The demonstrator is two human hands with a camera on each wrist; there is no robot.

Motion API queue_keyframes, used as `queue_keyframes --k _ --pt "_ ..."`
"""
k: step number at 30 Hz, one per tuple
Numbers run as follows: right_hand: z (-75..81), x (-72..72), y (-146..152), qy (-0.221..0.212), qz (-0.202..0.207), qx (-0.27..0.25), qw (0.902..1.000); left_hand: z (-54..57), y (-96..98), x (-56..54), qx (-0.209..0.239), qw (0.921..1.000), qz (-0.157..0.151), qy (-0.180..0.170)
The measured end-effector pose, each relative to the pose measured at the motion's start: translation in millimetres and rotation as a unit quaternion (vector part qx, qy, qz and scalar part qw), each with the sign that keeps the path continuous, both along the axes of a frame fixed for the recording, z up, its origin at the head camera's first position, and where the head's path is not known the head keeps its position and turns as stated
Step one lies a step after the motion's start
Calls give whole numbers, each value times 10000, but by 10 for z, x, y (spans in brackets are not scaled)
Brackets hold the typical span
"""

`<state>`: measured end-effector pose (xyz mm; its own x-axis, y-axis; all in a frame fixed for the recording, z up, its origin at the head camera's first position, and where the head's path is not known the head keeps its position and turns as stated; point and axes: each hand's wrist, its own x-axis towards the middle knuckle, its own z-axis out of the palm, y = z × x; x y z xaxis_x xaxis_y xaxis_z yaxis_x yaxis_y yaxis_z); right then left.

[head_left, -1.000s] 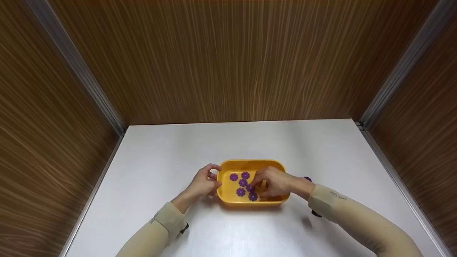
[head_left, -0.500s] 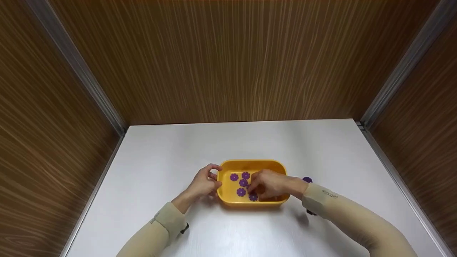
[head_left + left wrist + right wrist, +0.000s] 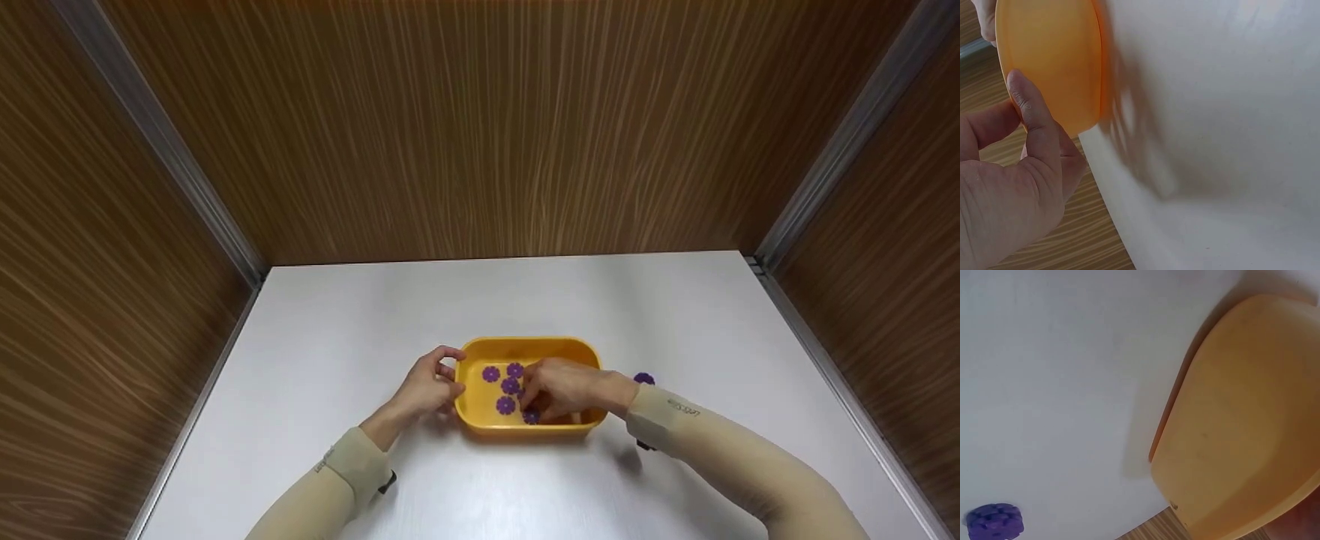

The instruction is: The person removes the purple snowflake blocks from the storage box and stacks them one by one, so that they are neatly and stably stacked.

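In the head view a yellow plastic tub [image 3: 480, 417] stands on the white table, with several purple flower-shaped pieces [image 3: 505, 405] lying on its floor. My left hand [image 3: 424, 386] grips the tub's left end, thumb and fingers at the rim; the left wrist view shows the thumb [image 3: 1030, 101] against the outer wall. Inside the tub, my right hand [image 3: 566, 386] reaches down with curled fingers that pinch a purple flower piece [image 3: 521, 394], mostly covered by them. From the right wrist, the tub wall [image 3: 1235, 422] hides nearly all of that hand.
Right of the tub, partly behind the right wrist, a thicker purple piece with a bumpy, layered side [image 3: 995, 521] sits on the white table [image 3: 337, 315]. Wood-grain panels [image 3: 480, 135] close off the back and both sides, with metal strips at the corners.
My right hand and forearm have shifted slightly left inside the tub, covering more of the middle flower piece. My left hand and the tub have stayed in place.
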<state>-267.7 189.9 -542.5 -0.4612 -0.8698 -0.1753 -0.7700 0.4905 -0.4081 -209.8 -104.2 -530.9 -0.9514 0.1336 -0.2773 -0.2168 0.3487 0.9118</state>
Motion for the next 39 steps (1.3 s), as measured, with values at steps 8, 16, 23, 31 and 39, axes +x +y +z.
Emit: queue_keyframes --k 8,16,23,31,39 --pt "-38 -25 -29 286 187 -164 9993 -19 -10 -2 21 10000 -26 15" --pt "-110 -38 -19 608 216 -330 9974 -49 -19 -13 64 9999 -45 110" --pt "-112 -5 4 295 -88 -318 9990 -44 -12 -6 30 9999 -60 153" --pt "-114 0 61 -506 -549 -793 9941 -46 -5 -6 27 9998 -70 159" --pt "-117 -5 109 -1166 -915 -1270 9808 -41 -9 -16 102 9999 -43 93"
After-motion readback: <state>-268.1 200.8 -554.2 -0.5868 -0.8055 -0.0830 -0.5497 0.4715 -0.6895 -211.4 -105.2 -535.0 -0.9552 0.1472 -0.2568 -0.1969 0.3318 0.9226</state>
